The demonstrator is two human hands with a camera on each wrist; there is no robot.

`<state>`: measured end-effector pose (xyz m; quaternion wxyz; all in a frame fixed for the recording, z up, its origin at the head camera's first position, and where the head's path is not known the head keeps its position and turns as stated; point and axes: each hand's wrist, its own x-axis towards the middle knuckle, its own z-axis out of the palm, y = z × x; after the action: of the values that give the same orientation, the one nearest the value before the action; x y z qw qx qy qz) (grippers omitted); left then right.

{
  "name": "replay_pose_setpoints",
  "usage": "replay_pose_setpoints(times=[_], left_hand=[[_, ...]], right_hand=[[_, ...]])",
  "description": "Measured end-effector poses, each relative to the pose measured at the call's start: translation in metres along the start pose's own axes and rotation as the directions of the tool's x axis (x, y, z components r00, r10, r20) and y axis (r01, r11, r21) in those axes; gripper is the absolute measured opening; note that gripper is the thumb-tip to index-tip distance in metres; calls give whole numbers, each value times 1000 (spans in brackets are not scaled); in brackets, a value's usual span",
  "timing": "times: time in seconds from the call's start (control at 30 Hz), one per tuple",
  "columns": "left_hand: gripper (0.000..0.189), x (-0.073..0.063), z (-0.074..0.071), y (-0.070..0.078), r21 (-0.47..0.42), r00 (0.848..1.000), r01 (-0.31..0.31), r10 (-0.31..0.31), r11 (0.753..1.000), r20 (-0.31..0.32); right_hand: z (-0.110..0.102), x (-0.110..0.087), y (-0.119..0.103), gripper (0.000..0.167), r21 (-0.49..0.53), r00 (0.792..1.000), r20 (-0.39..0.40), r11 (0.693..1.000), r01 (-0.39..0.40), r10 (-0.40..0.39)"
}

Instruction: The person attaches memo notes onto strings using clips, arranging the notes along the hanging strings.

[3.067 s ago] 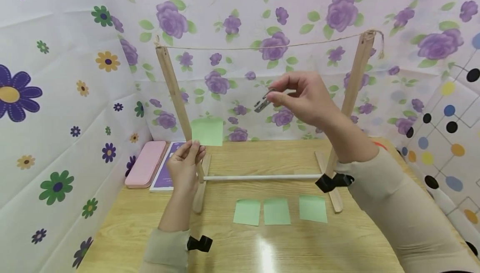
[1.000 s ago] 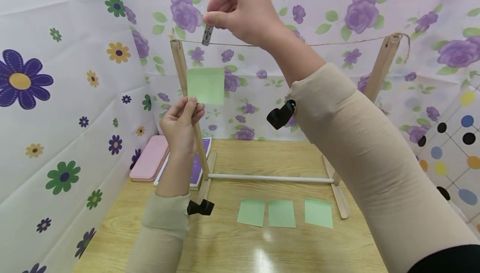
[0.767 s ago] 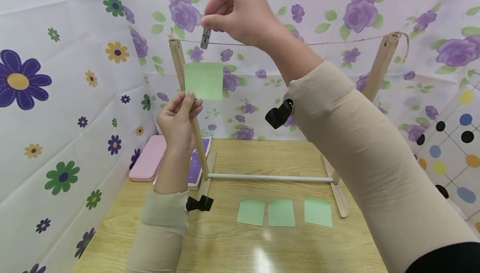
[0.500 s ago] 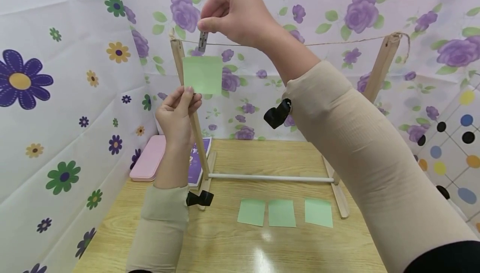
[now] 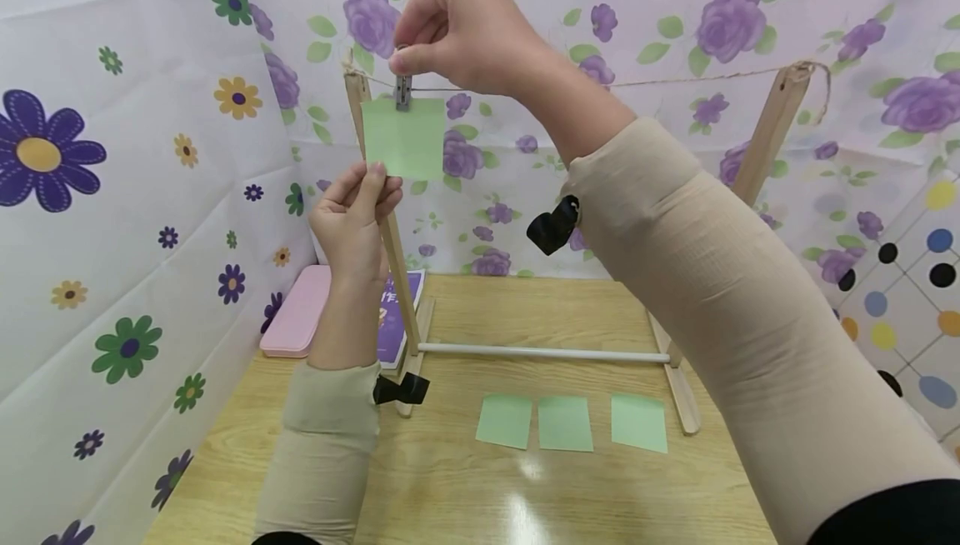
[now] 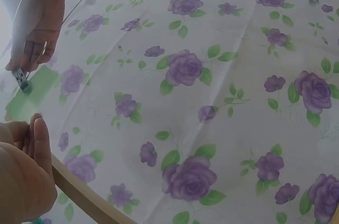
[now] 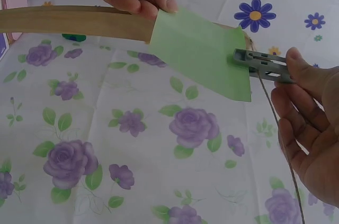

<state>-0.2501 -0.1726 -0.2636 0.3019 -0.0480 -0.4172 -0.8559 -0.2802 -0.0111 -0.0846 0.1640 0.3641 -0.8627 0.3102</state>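
Observation:
My left hand (image 5: 352,224) pinches a green sticky note (image 5: 405,141) by its lower left corner and holds it upright beside the left wooden post (image 5: 393,266). Above it, my right hand (image 5: 476,32) pinches a grey clothespin (image 5: 403,93) between thumb and fingers. The clothespin's tip overlaps the note's top edge, just at the twine (image 5: 675,81) strung between the posts. In the right wrist view the clothespin (image 7: 265,65) reaches over the note's edge, with the twine (image 7: 280,134) running down beside it. Whether it clamps the note cannot be told.
Several green things lie about: a row of sticky notes (image 5: 566,424) sits on the wooden table (image 5: 450,487). A white rod (image 5: 543,352) joins the stand's feet. At the left are a pink case (image 5: 296,312) and a purple book (image 5: 393,320). Flowered cloth (image 5: 525,195) hangs behind.
My left hand has raised the note up to the twine. My right hand has brought the clothespin left and up, then slightly down, until its tip overlaps the note's top edge.

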Motion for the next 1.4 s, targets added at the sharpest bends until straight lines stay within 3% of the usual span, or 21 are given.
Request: replay_pose_setpoints(times=[0.47, 0.67, 0.77, 0.87, 0.97, 1.07, 1.17, 1.4], left_hand=[[13, 1, -1, -1, -15, 1000, -16, 16, 1000, 3], [15, 1, -1, -1, -19, 1000, -10, 10, 1000, 9], [16, 1, -1, 0, -10, 1000, -12, 12, 1000, 13], [17, 1, -1, -1, -8, 1000, -8, 8, 1000, 16], [18, 0, -2, -2, 0, 1000, -7, 7, 1000, 21], [19, -1, -3, -3, 6, 1000, -1, 1, 1000, 26], [20, -2, -4, -3, 15, 999, 3, -3, 1000, 32], [22, -5, -9, -4, 55, 998, 34, -37, 998, 53]], right_hand=[[3, 1, 3, 35, -53, 996, 85, 999, 12, -7], [1, 0, 4, 47, -97, 997, 83, 995, 14, -6], [1, -4, 4, 56, -109, 1000, -1, 994, -3, 3], [4, -11, 5, 55, -67, 986, -162, 997, 27, -37], [6, -20, 7, 42, 1, 935, -324, 988, 155, -146], [8, -30, 8, 32, 35, 879, -417, 962, 271, -232], [11, -39, 10, 27, 76, 855, -457, 948, 310, -243], [25, -67, 25, 21, 165, 859, -459, 928, 335, -229]])
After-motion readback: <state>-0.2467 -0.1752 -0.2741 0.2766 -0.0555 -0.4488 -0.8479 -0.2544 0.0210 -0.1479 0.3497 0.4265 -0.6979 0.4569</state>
